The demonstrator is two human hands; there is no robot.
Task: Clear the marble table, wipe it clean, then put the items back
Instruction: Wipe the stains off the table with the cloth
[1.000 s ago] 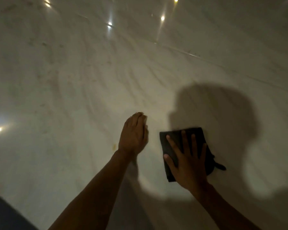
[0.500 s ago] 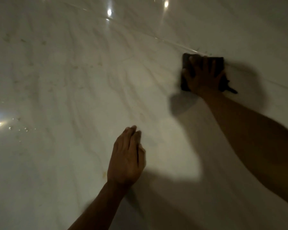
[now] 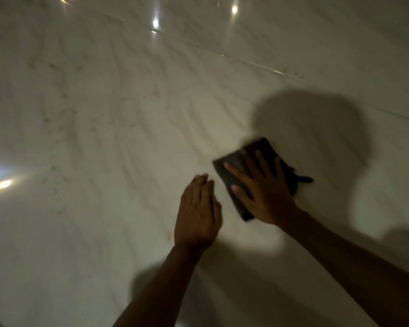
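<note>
The glossy white marble table [image 3: 104, 138] with faint grey veins fills the whole view. A folded dark cloth [image 3: 236, 166] lies flat on it right of centre. My right hand [image 3: 262, 190] presses down on the cloth with straight, spread fingers. My left hand [image 3: 198, 213] rests flat on the bare marble just left of the cloth, fingers together, holding nothing. A loose corner of the cloth sticks out to the right of my right hand.
A seam line [image 3: 246, 60] crosses the marble diagonally at the back. Small water droplets [image 3: 54, 180] and a faint yellowish spot [image 3: 168, 236] sit on the left part. Ceiling lights reflect in the surface. My head's shadow falls right of the cloth.
My right hand has pulled the cloth back from the far seam toward me, beside my left hand. The left hand stayed planted on the marble.
</note>
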